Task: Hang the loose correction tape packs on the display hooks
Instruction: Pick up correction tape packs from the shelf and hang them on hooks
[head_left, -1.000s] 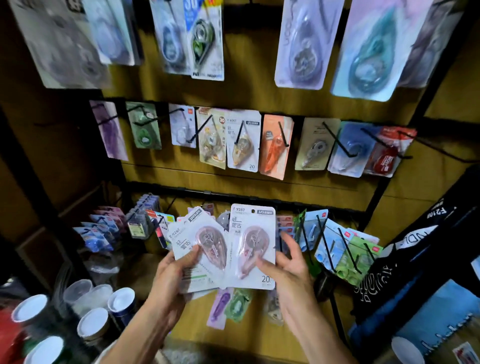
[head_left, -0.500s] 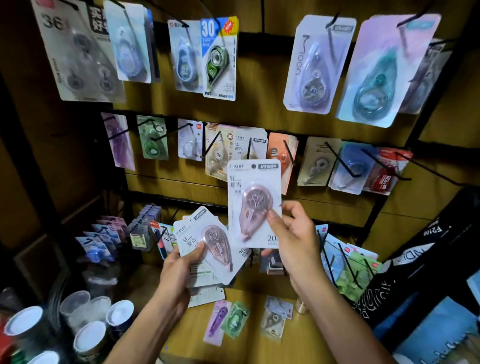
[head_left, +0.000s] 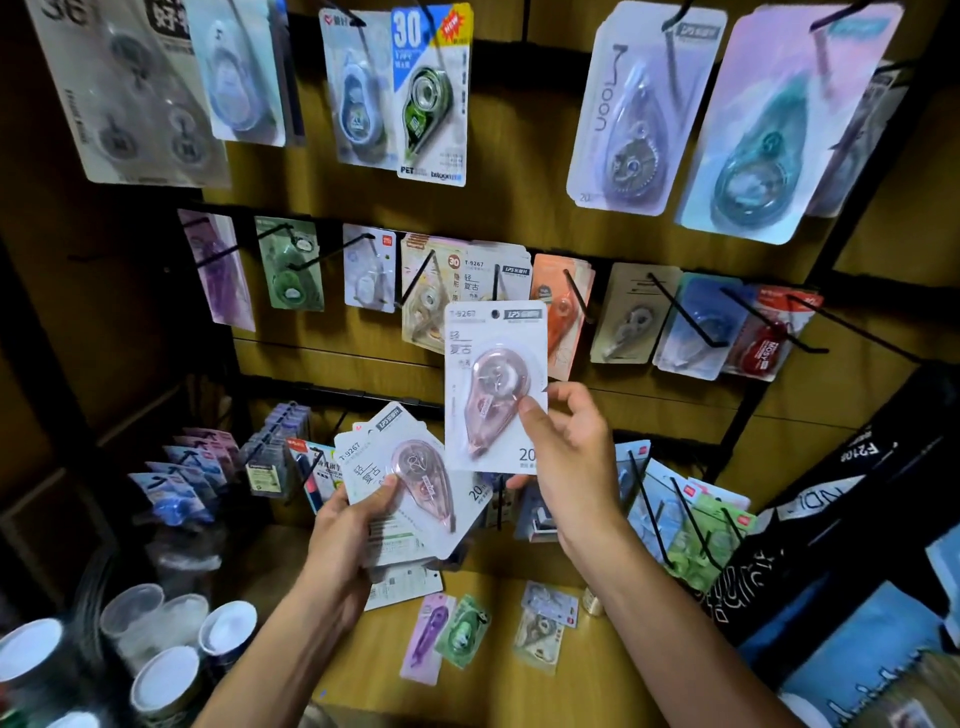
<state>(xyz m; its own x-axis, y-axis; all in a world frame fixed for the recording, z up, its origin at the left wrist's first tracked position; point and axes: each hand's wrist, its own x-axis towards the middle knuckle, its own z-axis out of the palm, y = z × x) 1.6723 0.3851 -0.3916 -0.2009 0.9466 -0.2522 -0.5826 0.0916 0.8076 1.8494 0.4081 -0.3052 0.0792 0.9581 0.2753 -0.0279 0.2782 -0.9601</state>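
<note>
Raised since a moment ago, my right hand (head_left: 566, 452) pinches one pink correction tape pack (head_left: 496, 387) upright at frame centre, its hang hole just below the middle-row hook (head_left: 496, 283). Lower left of it, my left hand (head_left: 348, 535) grips the fanned stack of packs (head_left: 410, 488). Beyond, filled hooks cover the wooden display board (head_left: 519, 130).

Place: a stationery shop display.
Wall: a wooden board (head_left: 519, 156) crossed by black rails, filling the upper frame.
Hooks: black display hooks (head_left: 680, 312) jut from the rails.
Goods: carded correction tape packs (head_left: 431, 93) hang in rows, many alike.
Lower left: stacked cups (head_left: 161, 675).
Lower centre: loose packs (head_left: 462, 631) lie on the surface (head_left: 363, 670).
</note>
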